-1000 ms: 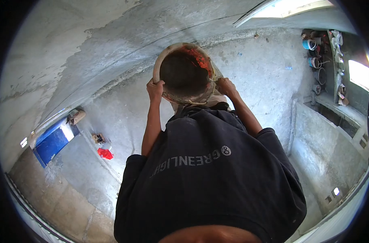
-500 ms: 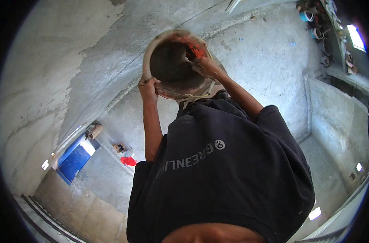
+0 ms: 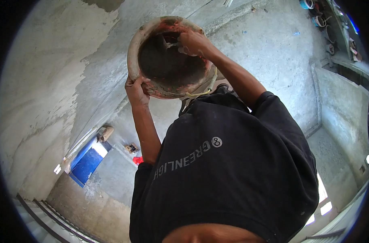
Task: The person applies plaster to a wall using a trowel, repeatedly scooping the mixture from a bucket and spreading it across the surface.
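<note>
A round bucket (image 3: pixel 134 60), its worn rim stained with red and crusted mortar, is held tilted in front of my body with its mouth facing me. My left hand (image 3: pixel 137 90) grips the near-left rim, thumb over the edge. Inside the bucket lies dark grey wet mortar (image 3: pixel 168 67). My right hand (image 3: pixel 193 43) reaches over the right side into the mouth, its fingers closed round the handle of a trowel (image 3: pixel 168 44). Only the trowel's metal neck and part of its blade show. A rope handle (image 3: pixel 200 94) hangs at the bucket's near side.
A patchy plastered wall (image 3: pixel 42 77) rises at left. Beyond the bucket stretches a grey concrete floor (image 3: pixel 265 60). Paint buckets (image 3: pixel 318 21) stand at the far right near a low wall (image 3: pixel 342 97). A blue door (image 3: pixel 87 164) and a red item (image 3: pixel 137 160) are at lower left.
The bucket has shifted left and up in view and looks larger. My right hand, with the trowel, has moved left and up toward the far rim. My left hand still grips the rim.
</note>
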{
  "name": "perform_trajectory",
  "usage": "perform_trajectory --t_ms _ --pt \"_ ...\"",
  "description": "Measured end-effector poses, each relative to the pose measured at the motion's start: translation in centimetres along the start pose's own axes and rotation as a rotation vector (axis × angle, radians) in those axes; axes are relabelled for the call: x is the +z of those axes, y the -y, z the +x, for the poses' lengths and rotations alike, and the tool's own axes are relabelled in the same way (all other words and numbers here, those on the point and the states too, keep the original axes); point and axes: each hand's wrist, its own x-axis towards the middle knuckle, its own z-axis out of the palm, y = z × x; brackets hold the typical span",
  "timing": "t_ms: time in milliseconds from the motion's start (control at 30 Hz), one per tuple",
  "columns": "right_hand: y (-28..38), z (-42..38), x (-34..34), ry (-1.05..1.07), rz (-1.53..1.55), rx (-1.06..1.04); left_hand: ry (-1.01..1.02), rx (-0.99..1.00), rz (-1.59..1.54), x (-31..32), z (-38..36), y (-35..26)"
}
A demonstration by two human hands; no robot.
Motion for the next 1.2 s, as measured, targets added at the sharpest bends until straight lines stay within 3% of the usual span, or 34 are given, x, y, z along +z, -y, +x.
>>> perform_trajectory --t_ms 200,267,367,600,700,800,867,900,967,1067,1200 --pt "-0.3 3.2 -0.7 -0.143 -0.070 -0.213 0.007 -0.046 0.015 0.2 -0.7 -2.1" --pt "1.9 3.8 -3.2 0.138 -0.134 -0.266 0.035 -0.060 0.033 0.1 -0.8 -2.7" --pt "3.3 4.0 -3.1 0.026 -0.348 -0.342 0.072 -0.052 0.026 -0.1 -0.4 -3.2" --pt "5.2 3.0 -5.2 -0.015 -0.298 -0.495 0.072 -0.005 0.095 0.0 -0.8 -4.5" --pt "4.5 2.3 -5.0 0.104 -0.338 -0.532 0.098 -0.005 0.155 -1.1 -0.8 -4.9" --pt "2.3 0.6 -4.1 0.065 -0.236 -0.446 0.096 -0.011 0.198 -1.5 -0.9 -5.4" --pt "1.6 -1.1 -3.9 -0.029 -0.173 -0.556 0.078 -0.021 0.216 -0.9 -1.7 -5.8" --pt "1.4 -1.6 -3.6 -0.029 -0.173 -0.556 0.055 0.021 0.164 0.1 -2.2 -6.0" --pt "1.1 -2.6 -2.3 0.122 -0.069 -0.281 0.032 0.061 0.114 0.9 -2.9 -6.4" --pt "0.8 -4.5 0.0 0.065 0.131 -0.234 0.040 0.115 0.142 1.2 -3.5 -6.7" --pt "3.0 -6.7 0.2 0.097 0.179 -0.132 0.027 0.145 0.142 1.3 -4.4 -7.7"
